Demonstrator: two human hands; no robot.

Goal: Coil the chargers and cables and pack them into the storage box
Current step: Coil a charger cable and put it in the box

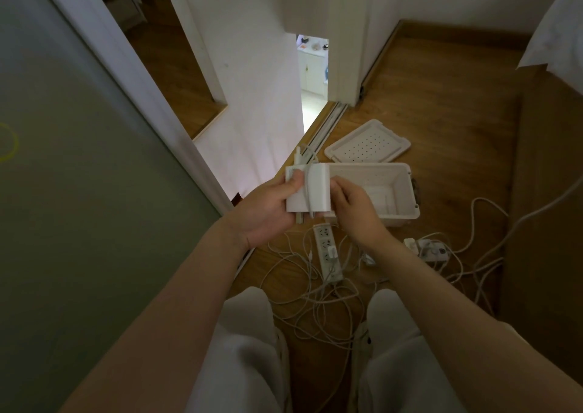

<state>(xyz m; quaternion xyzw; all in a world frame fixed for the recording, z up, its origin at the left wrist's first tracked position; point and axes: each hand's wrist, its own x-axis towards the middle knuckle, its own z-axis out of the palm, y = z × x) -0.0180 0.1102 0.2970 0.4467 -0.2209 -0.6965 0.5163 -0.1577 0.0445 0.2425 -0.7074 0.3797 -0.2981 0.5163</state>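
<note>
Closely, charger (316,188) beside box (404,191) rim, left grip (268,212)

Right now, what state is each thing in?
Charger: cable wound round it, gripped by left hand.
Right hand: at charger's right edge, grip unclear.
Box: open, on floor.
Lid: off, flat on floor beyond box.
Power strip: on floor, one plug in.
Cables: loose, tangled on floor.

Single view, worn on the head, wide-angle. Looks forward and steeply down at the floor (441,122). Sits close above the left hand (271,213) and right hand (356,210), mid-frame; knees (246,318) at the bottom edge, doorway (312,71) at the top.
</note>
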